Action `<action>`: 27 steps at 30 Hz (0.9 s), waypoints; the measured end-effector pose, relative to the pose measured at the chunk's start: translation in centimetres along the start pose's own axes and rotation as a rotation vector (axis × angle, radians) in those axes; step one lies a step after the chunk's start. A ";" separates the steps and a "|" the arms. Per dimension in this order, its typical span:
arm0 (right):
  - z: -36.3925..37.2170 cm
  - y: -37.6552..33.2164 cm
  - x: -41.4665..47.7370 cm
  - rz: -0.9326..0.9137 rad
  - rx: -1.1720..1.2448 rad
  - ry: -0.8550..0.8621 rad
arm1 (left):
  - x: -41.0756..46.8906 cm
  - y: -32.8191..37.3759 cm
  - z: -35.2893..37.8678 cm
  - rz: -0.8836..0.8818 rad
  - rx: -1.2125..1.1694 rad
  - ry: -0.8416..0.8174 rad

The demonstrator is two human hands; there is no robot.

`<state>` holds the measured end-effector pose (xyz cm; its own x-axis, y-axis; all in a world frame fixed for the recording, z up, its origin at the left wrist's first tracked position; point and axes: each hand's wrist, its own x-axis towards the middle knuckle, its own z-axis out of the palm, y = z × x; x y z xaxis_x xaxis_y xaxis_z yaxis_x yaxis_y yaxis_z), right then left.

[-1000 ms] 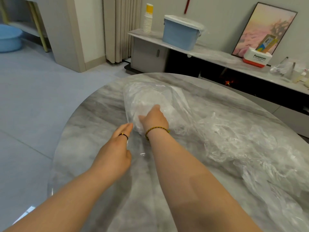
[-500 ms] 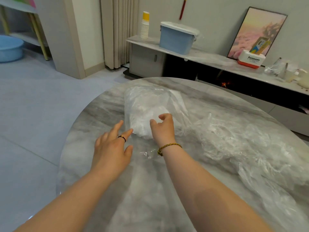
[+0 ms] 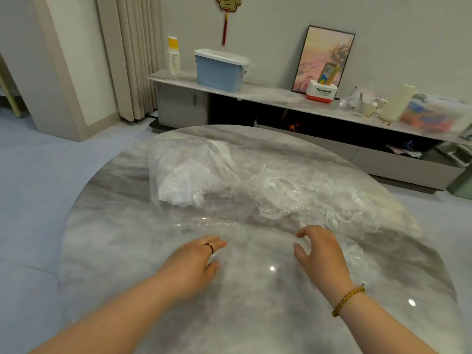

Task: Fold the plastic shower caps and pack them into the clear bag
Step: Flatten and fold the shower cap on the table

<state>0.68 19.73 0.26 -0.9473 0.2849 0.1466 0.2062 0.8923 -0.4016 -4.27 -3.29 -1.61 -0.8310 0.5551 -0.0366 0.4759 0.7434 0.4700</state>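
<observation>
The left hand (image 3: 194, 261) is open and empty, fingers straight, over the middle of the table (image 3: 122, 226). The right hand (image 3: 322, 254), loosely curled, grips nothing beside the caps (image 3: 314, 198) heaped toward 2 o'clock. The part-filled bag (image 3: 189, 172) lies at 11 o'clock.

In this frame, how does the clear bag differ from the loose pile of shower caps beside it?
The clear bag has smooth film around a dense white bundle; the loose pile of shower caps is crumpled and see-through. The bag is compact, on the left; the pile sprawls rightward. The right hand is at the pile's near edge, away from the bag. Both lie on the marble table.
</observation>
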 end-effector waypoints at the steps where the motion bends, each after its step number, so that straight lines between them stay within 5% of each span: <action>1: -0.6 1.5 -0.5 0.030 -0.056 -0.004 | -0.2 0.4 0.6 0.002 0.050 -0.071; 6: -2.0 6.0 -2.4 0.176 -0.341 -0.117 | -0.7 0.8 2.5 0.019 0.332 -0.237; 11: -1.2 6.7 -3.1 0.286 -0.073 -0.096 | -0.4 3.0 2.1 -0.024 0.285 -0.226; 16: -1.0 6.5 -3.2 0.212 -0.037 -0.070 | -1.7 5.8 3.3 0.033 0.179 -0.121; 22: -4.7 3.5 -5.1 0.140 0.910 -0.105 | -1.7 7.2 3.9 -0.151 -0.522 -0.014; 27: -4.3 3.0 -5.9 0.209 1.030 -0.206 | -0.8 7.3 3.2 -0.344 -0.973 -0.105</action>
<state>7.96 22.21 2.06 -0.9602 0.2474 -0.1299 0.1538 0.0799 -0.9849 0.79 2.85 -1.01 -0.8263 0.4344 -0.3586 -0.2600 0.2707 0.9269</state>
